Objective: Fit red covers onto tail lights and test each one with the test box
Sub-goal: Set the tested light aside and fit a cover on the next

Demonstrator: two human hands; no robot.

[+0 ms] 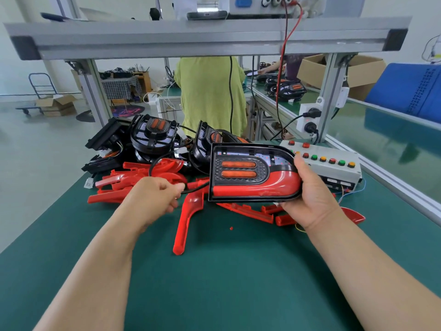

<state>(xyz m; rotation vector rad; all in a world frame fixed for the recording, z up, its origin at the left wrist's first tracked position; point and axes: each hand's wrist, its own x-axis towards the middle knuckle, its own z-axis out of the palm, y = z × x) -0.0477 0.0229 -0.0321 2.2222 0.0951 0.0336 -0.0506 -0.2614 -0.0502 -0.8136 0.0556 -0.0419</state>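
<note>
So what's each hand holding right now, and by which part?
Right hand grips the tail light by its rounded right end; left hand pinches its black cable.

Bright, even overhead light, soft shadows, sharp centre, wide-angle bending at the edges.

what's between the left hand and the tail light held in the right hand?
Head view: a black cable runs from the left hand to the tail light. Loose red covers lie beneath that stretch.
</note>
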